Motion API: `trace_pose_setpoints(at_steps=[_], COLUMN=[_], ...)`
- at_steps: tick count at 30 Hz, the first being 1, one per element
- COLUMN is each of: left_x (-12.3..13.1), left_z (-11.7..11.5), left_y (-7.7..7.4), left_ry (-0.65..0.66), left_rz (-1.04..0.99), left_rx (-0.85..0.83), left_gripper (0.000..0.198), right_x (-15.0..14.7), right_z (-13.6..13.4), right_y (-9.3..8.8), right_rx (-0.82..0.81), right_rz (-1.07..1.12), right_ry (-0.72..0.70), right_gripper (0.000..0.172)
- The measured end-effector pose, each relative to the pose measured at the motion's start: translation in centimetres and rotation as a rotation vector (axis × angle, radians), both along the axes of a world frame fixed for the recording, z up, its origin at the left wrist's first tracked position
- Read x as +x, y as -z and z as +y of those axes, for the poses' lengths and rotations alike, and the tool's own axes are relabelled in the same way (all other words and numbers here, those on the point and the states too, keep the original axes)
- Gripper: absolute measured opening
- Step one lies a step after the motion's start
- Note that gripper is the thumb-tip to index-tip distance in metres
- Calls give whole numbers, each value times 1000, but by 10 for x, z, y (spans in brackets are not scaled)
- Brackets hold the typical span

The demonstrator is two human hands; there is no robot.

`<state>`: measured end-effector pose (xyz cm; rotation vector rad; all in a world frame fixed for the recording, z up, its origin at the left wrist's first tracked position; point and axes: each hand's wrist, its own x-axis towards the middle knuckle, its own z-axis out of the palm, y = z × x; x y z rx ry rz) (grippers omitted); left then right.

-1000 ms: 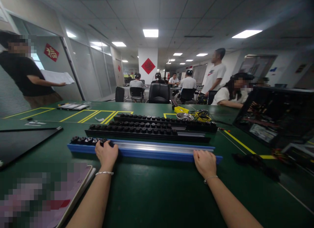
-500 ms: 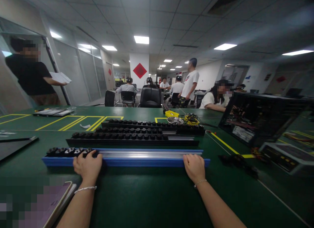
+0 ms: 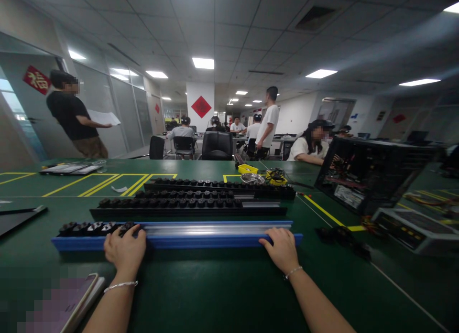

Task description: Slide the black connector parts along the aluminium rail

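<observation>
A long blue rail (image 3: pixel 215 242) with a silvery channel lies across the table in front of me. Black rollers (image 3: pixel 86 228) fill its left end; the rest of the channel is bare. My left hand (image 3: pixel 125 249) is closed over the rail at the last roller, fingertips curled out of sight on its far side. Near the right end, my right hand (image 3: pixel 282 249) grips the rail with its fingers over the top and the thumb at the near side. Just behind lie black rails (image 3: pixel 186 210) lined with similar rollers.
At the right stand an open computer case (image 3: pixel 373 175) and a power supply (image 3: pixel 418 230), with black parts (image 3: pixel 342 240) beside them. A phone (image 3: pixel 68 304) lies front left. Yellow trays (image 3: pixel 247 169) and a metal dish (image 3: pixel 252 178) sit farther back. Several people are beyond the green table (image 3: pixel 201 295).
My right thumb has moved out to the left, away from the fingers. Both hands stay on the rail. The view has shifted slightly, and the standing person at left has moved farther off.
</observation>
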<state>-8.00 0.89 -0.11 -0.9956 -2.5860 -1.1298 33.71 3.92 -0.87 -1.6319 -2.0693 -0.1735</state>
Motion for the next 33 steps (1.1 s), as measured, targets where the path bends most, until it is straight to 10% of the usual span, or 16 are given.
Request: trace_pose_setpoints(at_steps=[33], left_x=[3], left_z=[-1], left_y=[-1], left_ry=[0], left_rz=[-33], left_rx=[-23], left_gripper=[39], right_x=[3], right_z=[3], right_y=[8], right_rx=[41], right_rz=[-15], right_ry=[-19], right_gripper=[28])
